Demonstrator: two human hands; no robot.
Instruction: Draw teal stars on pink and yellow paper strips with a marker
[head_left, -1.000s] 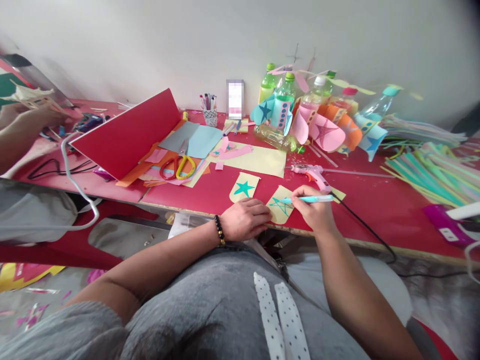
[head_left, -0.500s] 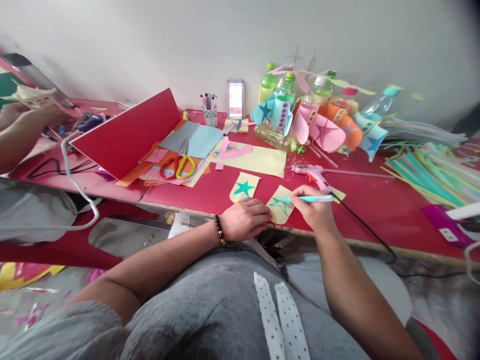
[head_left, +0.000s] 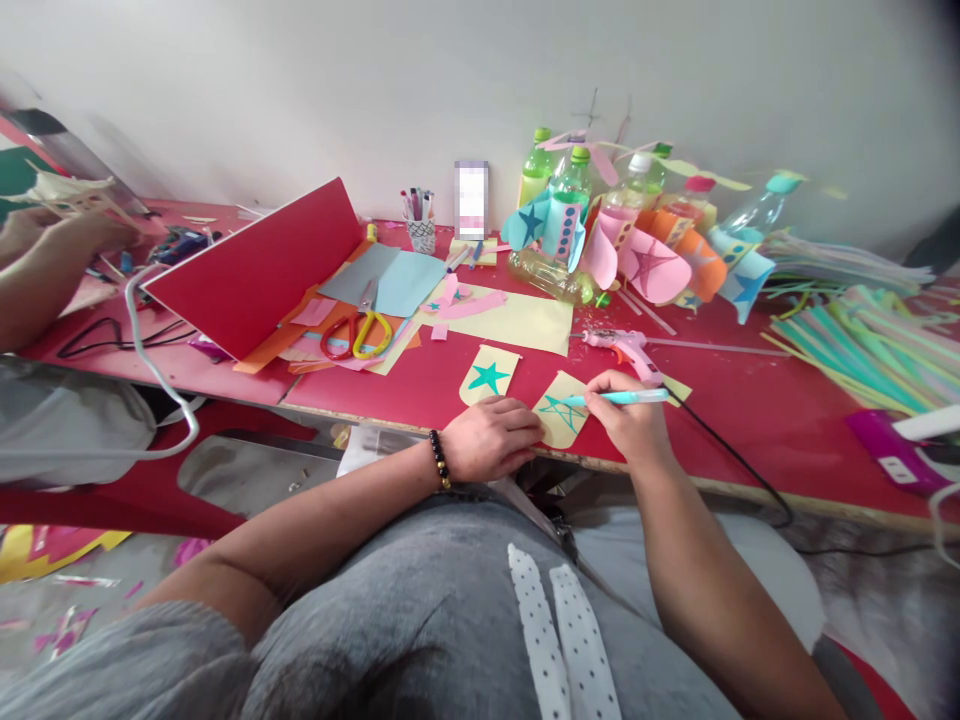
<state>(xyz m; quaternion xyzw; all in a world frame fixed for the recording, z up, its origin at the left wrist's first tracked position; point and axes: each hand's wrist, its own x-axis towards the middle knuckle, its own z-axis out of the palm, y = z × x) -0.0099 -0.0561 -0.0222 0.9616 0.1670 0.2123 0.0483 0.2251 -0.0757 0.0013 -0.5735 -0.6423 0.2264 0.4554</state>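
My right hand [head_left: 626, 412] pinches a light-blue marker pen [head_left: 630, 397], its tip on a small pale-yellow paper piece [head_left: 571, 432]. That piece bears a teal star outline, partly coloured in. My left hand [head_left: 495, 438] lies flat at the table's front edge, fingertips at the left side of the same piece; a beaded bracelet [head_left: 438, 460] circles the wrist. Just beyond it lies a second yellow paper piece [head_left: 474, 380] with a filled teal star [head_left: 489, 377]. A pink glue gun [head_left: 628, 350] rests behind my right hand.
Scissors [head_left: 358, 332] lie on coloured paper beside a propped red board [head_left: 277, 265]. Decorated bottles [head_left: 637, 195] stand at the back right near pastel strips [head_left: 862, 345]. A pen cup [head_left: 421, 235] and phone [head_left: 471, 200] stand behind. Another person's hands [head_left: 82, 235] work at left.
The marker pen and my right hand have shifted very slightly over the star. My left hand and the paper pieces stay where they were.
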